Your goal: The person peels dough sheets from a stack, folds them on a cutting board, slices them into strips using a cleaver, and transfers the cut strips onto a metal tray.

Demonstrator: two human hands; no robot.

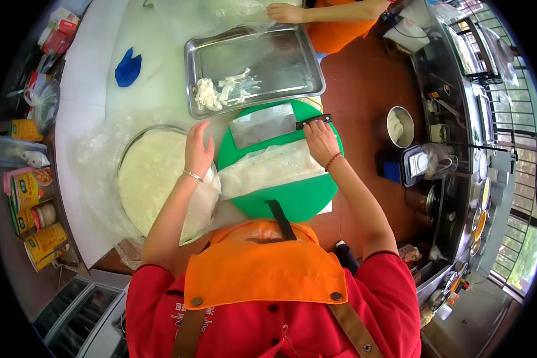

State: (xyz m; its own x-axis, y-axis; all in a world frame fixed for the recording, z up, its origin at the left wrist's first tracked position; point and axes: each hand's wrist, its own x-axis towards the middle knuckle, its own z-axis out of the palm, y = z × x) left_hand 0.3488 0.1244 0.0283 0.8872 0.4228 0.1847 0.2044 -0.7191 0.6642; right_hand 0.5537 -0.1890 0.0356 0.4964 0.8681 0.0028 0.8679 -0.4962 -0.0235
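Observation:
My left hand is raised with fingers apart, near the right edge of a round tray holding a wide white dough-like sheet. It holds nothing. My right hand has its fingers curled against the black handle of a cleaver. The cleaver's broad blade lies flat on the far part of a round green cutting board. In front of the blade, a long folded white sheet lies across the board, its left end reaching toward the round tray.
Beyond the board stands a rectangular metal tray with white strips inside. Another person's hand touches clear plastic at the far edge. A blue cloth-like piece lies on the table. At right is a metal pot.

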